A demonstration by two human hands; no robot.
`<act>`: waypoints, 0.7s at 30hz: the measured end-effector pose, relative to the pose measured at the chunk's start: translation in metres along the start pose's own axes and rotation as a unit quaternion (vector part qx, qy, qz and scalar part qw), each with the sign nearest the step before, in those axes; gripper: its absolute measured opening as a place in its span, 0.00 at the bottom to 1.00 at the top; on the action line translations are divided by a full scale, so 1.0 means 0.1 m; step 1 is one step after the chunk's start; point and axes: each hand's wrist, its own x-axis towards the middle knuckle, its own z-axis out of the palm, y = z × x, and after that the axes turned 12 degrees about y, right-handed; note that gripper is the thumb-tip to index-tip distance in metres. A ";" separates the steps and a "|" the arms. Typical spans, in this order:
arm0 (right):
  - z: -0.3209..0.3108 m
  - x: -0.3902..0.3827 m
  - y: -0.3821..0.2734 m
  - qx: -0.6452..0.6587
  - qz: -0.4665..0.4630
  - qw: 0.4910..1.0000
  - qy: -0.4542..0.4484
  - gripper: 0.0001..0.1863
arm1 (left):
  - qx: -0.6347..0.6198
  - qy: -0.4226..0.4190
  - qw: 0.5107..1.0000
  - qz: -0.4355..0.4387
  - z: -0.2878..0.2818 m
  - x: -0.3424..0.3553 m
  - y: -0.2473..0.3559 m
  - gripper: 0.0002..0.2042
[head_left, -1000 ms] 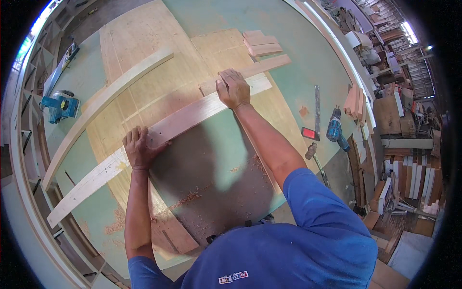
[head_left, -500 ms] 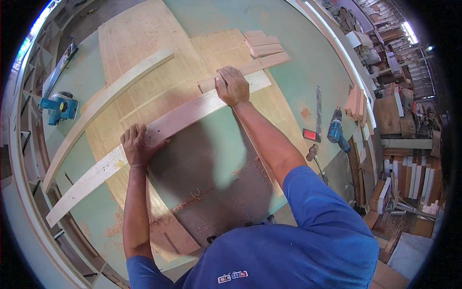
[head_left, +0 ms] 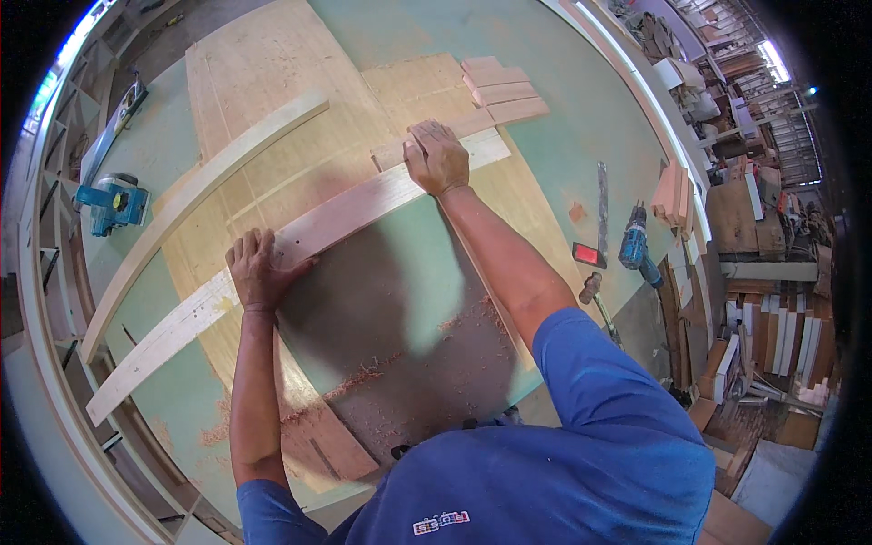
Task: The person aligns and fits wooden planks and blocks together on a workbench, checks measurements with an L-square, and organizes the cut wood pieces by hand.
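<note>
A long pale wooden plank (head_left: 350, 216) lies slantwise across the table from lower left to upper right. My left hand (head_left: 257, 270) grips it left of its middle, fingers over the far edge and thumb stretched along the plank. Near its right end, my right hand (head_left: 437, 158) is wrapped over the plank with the fingers bent. A narrow wooden strip (head_left: 391, 160) lies just beyond it, close to my right hand. Beneath are thin wooden panels (head_left: 272, 54). Beyond the plank, to the left, rests a curved wooden piece (head_left: 204, 174).
A blue power planer (head_left: 113, 203) stands at the left. To the right lie a square with a red head (head_left: 589, 254), a blue drill (head_left: 634, 243) and a hammer (head_left: 591, 289). Short wood blocks (head_left: 502, 86) sit at the back; shavings (head_left: 359, 377) litter the near tabletop.
Both hands keep their hold on the plank. They have shifted very slightly left and away from me, the plank almost unmoved.
</note>
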 end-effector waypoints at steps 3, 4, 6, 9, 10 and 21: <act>0.03 0.02 0.02 0.003 0.008 1.000 -0.011 0.21 | 0.007 -0.002 1.000 0.003 0.01 0.03 -0.01 0.41; 0.04 0.03 0.02 0.003 0.007 1.000 -0.011 0.21 | 0.009 0.003 1.000 0.004 0.02 0.04 -0.01 0.41; 0.07 0.05 0.01 0.003 0.011 1.000 -0.009 0.21 | 0.009 0.011 1.000 0.009 0.02 0.07 -0.02 0.41; 0.08 0.08 0.00 0.009 0.024 1.000 -0.016 0.21 | 0.018 0.011 1.000 0.008 -0.01 0.12 0.00 0.41; 0.08 0.09 0.00 0.013 0.035 0.999 -0.026 0.22 | 0.024 0.002 1.000 0.003 -0.04 0.15 0.03 0.41; -0.06 -0.03 -0.02 0.011 0.038 0.999 -0.034 0.23 | 0.032 -0.025 0.998 -0.053 -0.18 0.02 0.33 0.42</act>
